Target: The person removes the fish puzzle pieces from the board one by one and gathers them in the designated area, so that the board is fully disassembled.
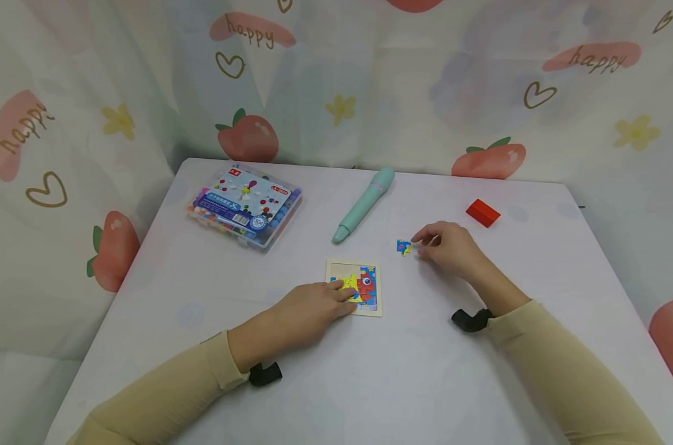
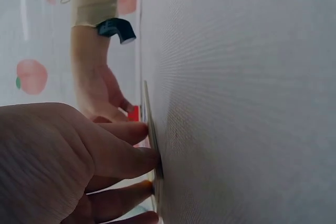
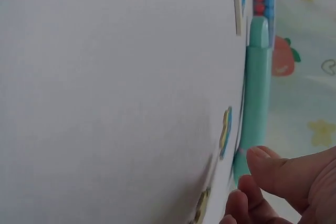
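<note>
One boxed molecular-model kit (image 1: 246,204) lies at far left. Next, the left hand (image 1: 305,312) rests extended fingers on a part-filled wooden fish-puzzle tray (image 1: 342,269); behind it lies a mint-green tube (image 1: 364,204). Rightward, a loose blue puzzle piece (image 1: 403,246) lies beside the right hand (image 1: 450,247), its thumb and forefinger narrowly apart, apparently holding nothing. Picking up a piece seems the step in hand; the next move likely calls for an edge pinch. Farthest right is a red block (image 1: 483,212).
</note>
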Available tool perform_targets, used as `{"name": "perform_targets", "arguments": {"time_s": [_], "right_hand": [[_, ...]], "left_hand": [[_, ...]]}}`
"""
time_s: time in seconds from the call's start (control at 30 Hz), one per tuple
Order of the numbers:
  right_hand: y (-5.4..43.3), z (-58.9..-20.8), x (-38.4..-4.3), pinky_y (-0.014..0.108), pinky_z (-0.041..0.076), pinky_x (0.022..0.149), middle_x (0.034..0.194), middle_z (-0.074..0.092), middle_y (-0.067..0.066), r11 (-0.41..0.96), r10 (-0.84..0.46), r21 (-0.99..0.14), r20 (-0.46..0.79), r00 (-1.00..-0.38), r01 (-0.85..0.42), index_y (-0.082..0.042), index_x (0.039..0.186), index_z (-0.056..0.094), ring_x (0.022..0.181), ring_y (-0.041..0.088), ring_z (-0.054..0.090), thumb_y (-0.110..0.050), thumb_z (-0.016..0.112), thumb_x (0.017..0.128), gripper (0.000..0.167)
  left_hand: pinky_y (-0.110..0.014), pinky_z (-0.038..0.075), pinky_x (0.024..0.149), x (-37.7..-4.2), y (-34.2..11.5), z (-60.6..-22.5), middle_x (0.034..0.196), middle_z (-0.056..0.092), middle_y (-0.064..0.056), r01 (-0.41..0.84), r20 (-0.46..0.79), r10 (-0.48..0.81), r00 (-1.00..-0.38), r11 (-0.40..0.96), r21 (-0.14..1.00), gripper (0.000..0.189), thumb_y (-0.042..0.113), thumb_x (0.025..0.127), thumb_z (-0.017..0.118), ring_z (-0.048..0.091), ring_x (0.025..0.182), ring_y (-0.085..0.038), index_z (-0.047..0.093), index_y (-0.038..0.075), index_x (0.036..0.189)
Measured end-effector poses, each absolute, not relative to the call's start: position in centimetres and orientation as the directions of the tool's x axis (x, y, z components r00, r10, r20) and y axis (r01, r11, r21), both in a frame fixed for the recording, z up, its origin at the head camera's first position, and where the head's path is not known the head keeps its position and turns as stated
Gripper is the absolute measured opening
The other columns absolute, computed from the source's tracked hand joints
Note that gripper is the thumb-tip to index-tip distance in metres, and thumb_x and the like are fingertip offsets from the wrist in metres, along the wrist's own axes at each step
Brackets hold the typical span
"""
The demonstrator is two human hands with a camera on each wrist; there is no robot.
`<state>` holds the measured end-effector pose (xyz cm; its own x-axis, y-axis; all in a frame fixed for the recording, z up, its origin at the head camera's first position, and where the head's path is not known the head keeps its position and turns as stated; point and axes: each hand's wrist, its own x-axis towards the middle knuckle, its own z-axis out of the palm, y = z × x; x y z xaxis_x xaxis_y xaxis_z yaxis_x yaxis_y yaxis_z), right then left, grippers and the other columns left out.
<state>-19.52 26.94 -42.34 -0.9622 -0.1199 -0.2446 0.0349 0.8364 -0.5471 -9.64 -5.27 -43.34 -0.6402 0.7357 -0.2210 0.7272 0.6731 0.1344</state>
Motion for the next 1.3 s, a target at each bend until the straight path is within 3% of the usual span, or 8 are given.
{"name": "perform_targets", "arguments": {"time_s": [0.23, 0.4, 0.53, 0.67, 0.87, 1.03, 1.13, 1.3], "right_hand": [[23.5, -42.2, -18.0, 0.032, 0.053, 0.079, 0.107, 0.070, 0.009, 0.798, -0.308, -0.583, -0.183, -0.934, -0.149, -0.015, 0.117, 0.082, 0.098, 0.026, 0.060, -0.010, 0.081, 0.095, 0.023], [21.3, -42.2, -17.2, 0.030, 0.052, 0.076, 0.102, 0.071, 0.005, 0.775, -0.381, -0.596, -0.173, -0.908, -0.211, -0.018, 0.113, 0.083, 0.090, 0.022, 0.061, -0.007, 0.081, 0.093, 0.023], [20.4, -42.4, -17.1, 0.030, 0.051, 0.076, 0.100, 0.070, 0.004, 0.760, -0.428, -0.595, -0.155, -0.890, -0.261, -0.019, 0.112, 0.083, 0.087, 0.019, 0.061, -0.006, 0.080, 0.093, 0.023], [19.7, -42.7, -17.3, 0.031, 0.051, 0.078, 0.102, 0.069, 0.005, 0.742, -0.479, -0.593, -0.146, -0.865, -0.311, -0.018, 0.113, 0.084, 0.086, 0.017, 0.061, -0.004, 0.080, 0.092, 0.025], [18.8, -43.3, -17.5, 0.030, 0.050, 0.080, 0.102, 0.067, 0.004, 0.729, -0.530, -0.593, -0.174, -0.830, -0.342, -0.019, 0.113, 0.084, 0.084, 0.013, 0.061, -0.004, 0.079, 0.092, 0.026], [18.5, -43.5, -17.4, 0.030, 0.050, 0.080, 0.100, 0.066, 0.003, 0.724, -0.550, -0.586, -0.174, -0.817, -0.363, -0.019, 0.109, 0.085, 0.085, 0.013, 0.059, -0.004, 0.080, 0.091, 0.024], [18.4, -43.5, -17.3, 0.030, 0.050, 0.080, 0.099, 0.066, 0.003, 0.732, -0.546, -0.576, -0.178, -0.819, -0.363, -0.020, 0.105, 0.085, 0.085, 0.014, 0.059, -0.004, 0.080, 0.091, 0.022], [18.2, -43.6, -17.1, 0.030, 0.050, 0.079, 0.099, 0.064, 0.003, 0.751, -0.536, -0.551, -0.189, -0.822, -0.363, -0.021, 0.098, 0.082, 0.086, 0.015, 0.058, -0.003, 0.081, 0.090, 0.020]], "left_hand": [[-0.041, 0.052, 0.118, -9.7, -5.2, -43.2, 0.160, 0.060, 0.004, 0.742, -0.204, 0.750, -0.629, 0.657, 0.131, 0.046, 0.021, 0.103, 0.073, 0.052, 0.155, -0.024, 0.068, 0.025, 0.148], [-0.038, 0.051, 0.119, -9.4, -5.0, -42.9, 0.159, 0.061, 0.001, 0.791, -0.187, 0.783, -0.593, 0.610, 0.045, 0.052, 0.023, 0.101, 0.078, 0.055, 0.151, -0.024, 0.065, 0.021, 0.151], [-0.040, 0.048, 0.122, -9.2, -4.5, -42.9, 0.161, 0.060, 0.000, 0.818, -0.153, 0.810, -0.565, 0.575, 0.021, 0.053, 0.030, 0.104, 0.073, 0.055, 0.152, -0.025, 0.061, 0.021, 0.155], [-0.045, 0.042, 0.128, -9.3, -3.7, -43.3, 0.172, 0.045, 0.001, 0.819, -0.182, 0.812, -0.555, 0.571, 0.049, 0.068, 0.049, 0.105, 0.067, 0.040, 0.162, -0.028, 0.048, 0.022, 0.164], [-0.050, 0.029, 0.135, -9.1, -3.1, -43.7, 0.182, 0.018, 0.002, 0.795, -0.311, 0.782, -0.540, 0.596, 0.119, 0.100, 0.072, 0.096, 0.066, 0.018, 0.170, -0.026, 0.028, 0.020, 0.172], [-0.051, 0.025, 0.136, -9.1, -3.0, -43.5, 0.183, 0.012, 0.003, 0.790, -0.350, 0.769, -0.535, 0.602, 0.118, 0.104, 0.070, 0.093, 0.071, 0.010, 0.171, -0.022, 0.026, 0.019, 0.173], [-0.048, 0.025, 0.136, -9.3, -2.9, -43.4, 0.183, 0.015, 0.005, 0.790, -0.361, 0.765, -0.533, 0.603, 0.112, 0.102, 0.068, 0.094, 0.072, 0.013, 0.170, -0.020, 0.028, 0.021, 0.172], [-0.040, 0.035, 0.132, -9.7, -2.7, -43.2, 0.180, 0.025, 0.008, 0.789, -0.356, 0.764, -0.539, 0.606, 0.106, 0.079, 0.050, 0.104, 0.068, 0.020, 0.169, -0.016, 0.034, 0.026, 0.170]]}}
